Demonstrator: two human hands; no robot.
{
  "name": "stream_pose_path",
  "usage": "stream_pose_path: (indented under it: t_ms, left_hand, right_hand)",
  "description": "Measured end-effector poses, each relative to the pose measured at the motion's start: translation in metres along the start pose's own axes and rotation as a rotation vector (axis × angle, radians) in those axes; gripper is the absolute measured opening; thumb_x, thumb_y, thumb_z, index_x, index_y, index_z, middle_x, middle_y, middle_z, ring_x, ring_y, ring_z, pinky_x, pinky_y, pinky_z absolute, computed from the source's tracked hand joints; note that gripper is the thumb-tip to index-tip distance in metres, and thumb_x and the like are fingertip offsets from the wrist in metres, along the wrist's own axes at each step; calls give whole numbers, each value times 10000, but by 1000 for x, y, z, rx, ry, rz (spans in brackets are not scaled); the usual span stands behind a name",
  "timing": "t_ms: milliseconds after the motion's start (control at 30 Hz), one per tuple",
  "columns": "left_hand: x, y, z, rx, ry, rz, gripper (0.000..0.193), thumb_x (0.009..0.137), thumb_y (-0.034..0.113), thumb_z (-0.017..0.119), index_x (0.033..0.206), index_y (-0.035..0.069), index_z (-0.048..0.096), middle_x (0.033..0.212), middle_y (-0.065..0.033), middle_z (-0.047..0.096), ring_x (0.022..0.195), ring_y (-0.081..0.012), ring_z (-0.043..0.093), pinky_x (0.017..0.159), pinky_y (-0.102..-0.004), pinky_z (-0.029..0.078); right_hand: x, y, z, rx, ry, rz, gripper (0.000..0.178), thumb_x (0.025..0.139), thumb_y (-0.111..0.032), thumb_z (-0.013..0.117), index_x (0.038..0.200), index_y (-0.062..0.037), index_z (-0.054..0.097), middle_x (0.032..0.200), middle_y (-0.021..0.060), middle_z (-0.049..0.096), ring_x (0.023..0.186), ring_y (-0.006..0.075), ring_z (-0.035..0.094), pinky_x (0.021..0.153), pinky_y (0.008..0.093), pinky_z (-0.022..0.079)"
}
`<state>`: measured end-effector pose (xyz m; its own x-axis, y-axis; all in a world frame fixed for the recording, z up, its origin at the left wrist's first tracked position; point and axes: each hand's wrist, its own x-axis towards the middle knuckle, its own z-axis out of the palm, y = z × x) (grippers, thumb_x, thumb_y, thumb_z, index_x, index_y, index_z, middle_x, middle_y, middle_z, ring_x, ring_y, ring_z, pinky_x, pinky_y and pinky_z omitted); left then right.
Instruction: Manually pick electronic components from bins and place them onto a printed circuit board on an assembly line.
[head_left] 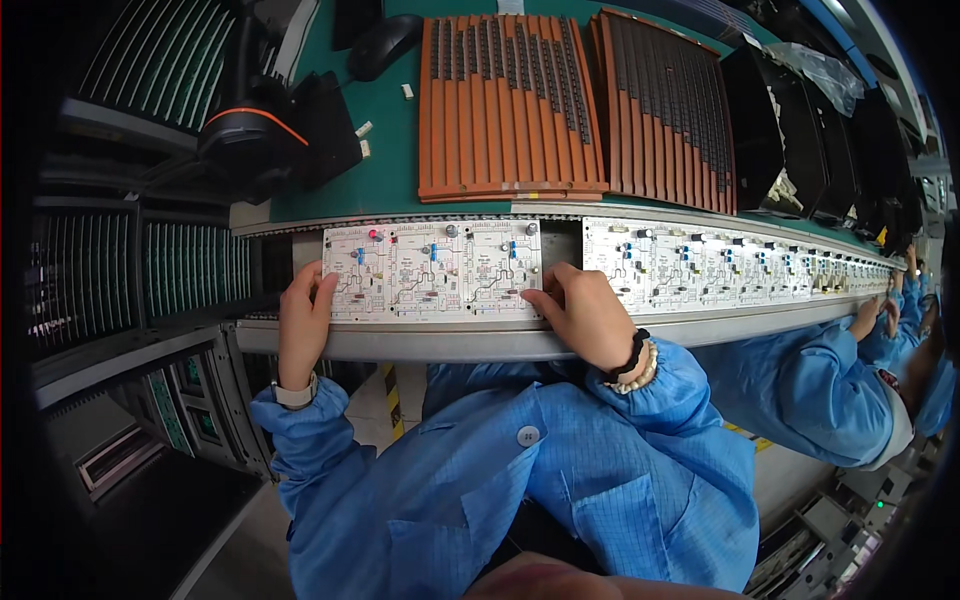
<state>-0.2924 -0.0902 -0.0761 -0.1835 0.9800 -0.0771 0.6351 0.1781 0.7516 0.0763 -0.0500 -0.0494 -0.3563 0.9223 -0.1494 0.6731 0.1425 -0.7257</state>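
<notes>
A white circuit board panel (428, 285) lies along the conveyor rail in front of me, carrying small blue and dark parts. A bright red spot shows near its upper left. My left hand (304, 318) holds the panel's left end, thumb on the near corner. At the right end, my right hand (588, 318) grips the edge between thumb and curled fingers; some fingertips are hidden. Beyond a dark gap, a row of similar white boards (700, 268) continues to the right.
Behind the conveyor (440, 345), two brown component trays (510, 185) (665, 140) stand on a green bench. A black device with an orange stripe (252, 130) and a mouse (385, 48) are left of them. Slotted racks (85, 275) stand left; black bins (755, 130) and co-workers' blue sleeves (800, 390) are right.
</notes>
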Motion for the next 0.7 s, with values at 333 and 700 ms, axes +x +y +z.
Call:
stream_pose_path:
  t_ms: [333,700]
  left_hand:
    - [4,23,0,-3,-108,-138,216,1017,100,565,1187,-32,587,909,-43,672,814,-72,581,732,-226,463]
    - [12,73,12,157,-272,-83,222,972,147,635,1095,-37,621,861,-109,678,728,-179,620,685,-295,487]
  right_hand:
    - [2,8,-6,-19,22,-23,289,894,-210,725,780,33,618,645,214,628,620,381,644,563,426,501]
    - [-40,9,-98,-78,180,15,259,895,-189,751,1014,24,664,593,133,615,496,212,608,483,320,457]
